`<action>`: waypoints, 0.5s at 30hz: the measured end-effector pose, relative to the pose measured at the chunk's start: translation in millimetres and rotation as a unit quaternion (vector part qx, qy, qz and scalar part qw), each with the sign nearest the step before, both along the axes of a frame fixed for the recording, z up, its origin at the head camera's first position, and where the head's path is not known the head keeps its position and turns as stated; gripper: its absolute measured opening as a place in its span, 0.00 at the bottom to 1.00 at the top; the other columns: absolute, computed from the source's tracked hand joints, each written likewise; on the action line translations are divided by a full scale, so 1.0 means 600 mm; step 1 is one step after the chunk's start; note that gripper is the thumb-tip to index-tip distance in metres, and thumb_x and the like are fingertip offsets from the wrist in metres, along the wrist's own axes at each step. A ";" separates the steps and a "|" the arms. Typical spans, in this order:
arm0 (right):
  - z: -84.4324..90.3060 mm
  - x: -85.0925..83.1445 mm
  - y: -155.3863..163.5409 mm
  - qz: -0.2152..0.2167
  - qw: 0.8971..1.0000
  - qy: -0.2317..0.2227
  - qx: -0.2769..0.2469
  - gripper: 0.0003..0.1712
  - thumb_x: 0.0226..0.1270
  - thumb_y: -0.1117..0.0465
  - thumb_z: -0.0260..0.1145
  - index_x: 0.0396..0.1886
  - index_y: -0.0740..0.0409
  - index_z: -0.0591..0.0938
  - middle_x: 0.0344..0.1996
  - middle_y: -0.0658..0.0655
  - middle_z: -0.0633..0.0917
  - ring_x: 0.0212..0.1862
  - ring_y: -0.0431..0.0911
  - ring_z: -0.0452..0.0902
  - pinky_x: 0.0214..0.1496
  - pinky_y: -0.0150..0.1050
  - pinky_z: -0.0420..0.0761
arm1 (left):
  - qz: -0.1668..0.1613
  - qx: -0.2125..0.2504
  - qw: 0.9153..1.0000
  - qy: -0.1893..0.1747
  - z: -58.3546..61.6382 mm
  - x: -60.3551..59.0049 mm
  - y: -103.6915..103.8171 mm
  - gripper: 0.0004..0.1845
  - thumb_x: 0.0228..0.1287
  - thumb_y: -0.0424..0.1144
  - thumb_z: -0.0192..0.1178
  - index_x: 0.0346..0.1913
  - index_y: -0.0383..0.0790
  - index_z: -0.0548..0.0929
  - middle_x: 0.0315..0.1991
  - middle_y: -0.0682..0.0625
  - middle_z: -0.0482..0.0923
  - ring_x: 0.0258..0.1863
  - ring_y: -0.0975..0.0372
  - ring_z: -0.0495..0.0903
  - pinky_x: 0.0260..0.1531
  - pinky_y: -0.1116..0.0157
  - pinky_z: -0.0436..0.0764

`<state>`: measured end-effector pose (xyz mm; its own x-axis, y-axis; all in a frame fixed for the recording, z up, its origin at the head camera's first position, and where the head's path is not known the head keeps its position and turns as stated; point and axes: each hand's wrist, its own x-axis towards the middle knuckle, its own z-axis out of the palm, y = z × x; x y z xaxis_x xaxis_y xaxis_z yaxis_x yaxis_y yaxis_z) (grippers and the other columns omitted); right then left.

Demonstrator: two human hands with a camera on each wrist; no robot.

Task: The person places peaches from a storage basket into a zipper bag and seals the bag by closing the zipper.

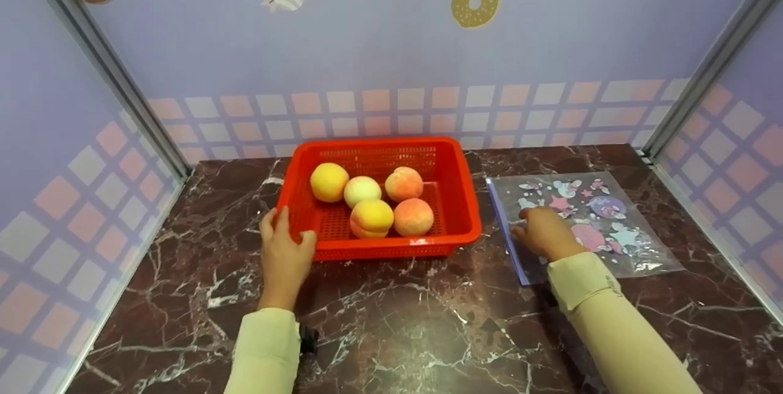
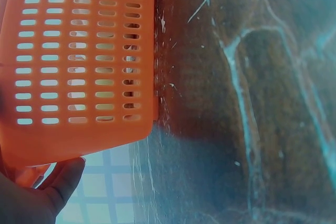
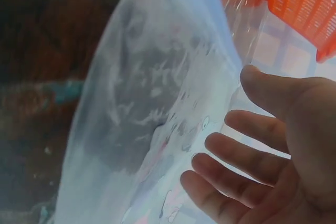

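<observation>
A red plastic basket [image 1: 382, 249] with slotted walls sits on the marble-patterned table and holds several peaches [image 1: 372, 218], yellow to pink. My left hand [image 1: 285, 259] grips its front left corner, thumb over the rim. In the left wrist view, fingers [image 2: 67, 179] of that hand curl against the wall below the rim. To the right of the basket lies a clear zip bag [image 1: 648, 250] with a purple strip and printed stars. Over its strip side hovers my right hand [image 1: 547, 235], its fingers [image 3: 241, 153] loosely spread beside the plastic, nothing held in them.
Lilac walls [image 1: 391, 45] with a checked band and printed sweets enclose the table [image 1: 391, 327] at the back and both sides. A small dark object [image 1: 309, 339] shows beside my left cuff.
</observation>
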<state>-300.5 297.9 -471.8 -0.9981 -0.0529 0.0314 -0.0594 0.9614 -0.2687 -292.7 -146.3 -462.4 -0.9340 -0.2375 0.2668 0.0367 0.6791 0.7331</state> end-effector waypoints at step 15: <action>-0.014 -0.007 -0.031 -0.020 0.999 -0.017 -0.030 0.17 0.61 0.55 0.67 0.33 0.68 0.80 0.27 0.64 0.82 0.29 0.54 0.76 0.36 0.52 0.78 | -0.001 0.002 1.000 0.003 -0.001 0.002 0.000 0.35 0.59 0.38 0.53 0.71 0.32 0.64 0.72 0.37 0.54 0.60 0.39 0.69 0.61 0.45 0.70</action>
